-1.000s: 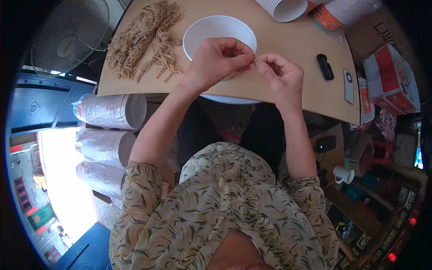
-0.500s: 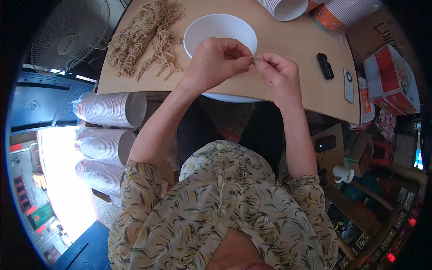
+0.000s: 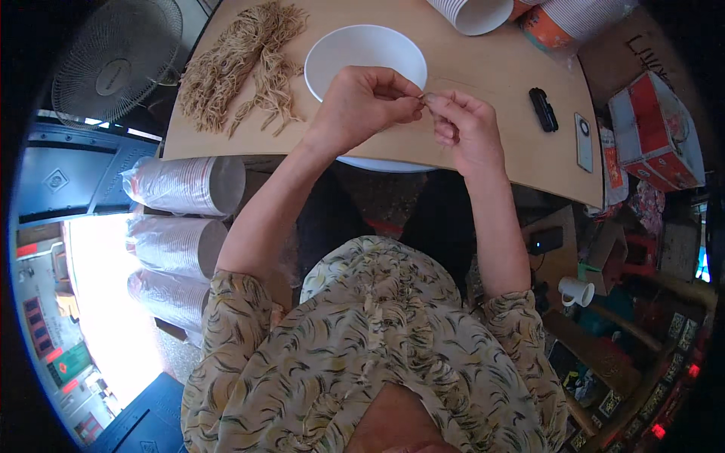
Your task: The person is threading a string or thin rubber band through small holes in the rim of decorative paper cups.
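Note:
My left hand (image 3: 364,104) and my right hand (image 3: 462,124) meet fingertip to fingertip above the table's front edge. Both are closed in a pinch around something too small to make out. Just behind my left hand stands a white bowl (image 3: 365,44), partly covered by that hand. To its left lies a heap of tan, thin, stringy strands (image 3: 240,72), with a looser bunch trailing from it toward me. A second white rim (image 3: 389,164) shows below the table edge, under my hands, mostly hidden.
On the table (image 3: 521,143) at right are a black folded object (image 3: 543,109) and a phone-like slab (image 3: 584,142). Stacked paper cups (image 3: 472,13) lie at the back. Wrapped cup stacks (image 3: 189,185) lie at left, near a fan (image 3: 113,75). A mug (image 3: 576,291) stands low right.
My right hand has turned slightly, its lower fingers curling in more. The left hand keeps its pinch at nearly the same place. The heap of strands looks unchanged.

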A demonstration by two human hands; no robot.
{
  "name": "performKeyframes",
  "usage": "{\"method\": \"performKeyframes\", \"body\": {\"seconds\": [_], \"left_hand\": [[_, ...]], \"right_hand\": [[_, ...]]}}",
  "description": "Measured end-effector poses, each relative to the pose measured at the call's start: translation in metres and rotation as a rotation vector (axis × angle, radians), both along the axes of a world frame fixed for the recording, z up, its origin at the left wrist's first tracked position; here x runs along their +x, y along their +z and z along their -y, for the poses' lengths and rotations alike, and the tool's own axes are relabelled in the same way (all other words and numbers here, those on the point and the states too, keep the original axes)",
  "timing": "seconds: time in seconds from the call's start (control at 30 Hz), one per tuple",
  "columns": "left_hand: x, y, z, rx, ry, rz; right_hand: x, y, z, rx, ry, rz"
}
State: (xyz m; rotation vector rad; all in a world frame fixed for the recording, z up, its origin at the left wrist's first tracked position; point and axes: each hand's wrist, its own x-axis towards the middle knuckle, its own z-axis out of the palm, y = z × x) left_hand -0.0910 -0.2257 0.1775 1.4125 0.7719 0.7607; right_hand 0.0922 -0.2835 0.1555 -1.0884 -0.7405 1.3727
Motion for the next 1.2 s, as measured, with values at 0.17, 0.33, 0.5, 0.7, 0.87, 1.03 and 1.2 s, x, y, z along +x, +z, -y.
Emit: {"method": "performKeyframes", "body": {"seconds": [0.17, 0.33, 0.5, 0.7, 0.87, 1.03, 1.2], "left_hand": [[0.002, -0.007, 0.001, 0.128, 0.013, -0.045], [0.004, -0.009, 0.003, 0.166, 0.053, -0.080], [-0.003, -0.002, 0.002, 0.080, 0.027, -0.038], [-0.011, 0.001, -0.007, -0.075, -0.085, 0.074], [-0.013, 0.007, -0.007, -0.125, -0.118, 0.082], [-0.010, 0.001, -0.007, -0.136, -0.084, 0.146], [-0.014, 0.000, -0.010, -0.113, -0.115, 0.126]], "right_hand": [[0.000, 0.000, 0.000, -0.017, -0.008, 0.009], [-0.001, 0.003, 0.004, -0.050, -0.004, 0.057], [-0.004, 0.012, 0.012, 0.018, -0.040, 0.071], [-0.006, 0.015, 0.014, 0.174, -0.057, 0.321], [-0.011, 0.018, 0.013, 0.287, -0.034, 0.479], [-0.014, 0.011, 0.010, 0.330, -0.073, 0.515], [-0.014, 0.015, 0.013, 0.331, -0.054, 0.536]]}}
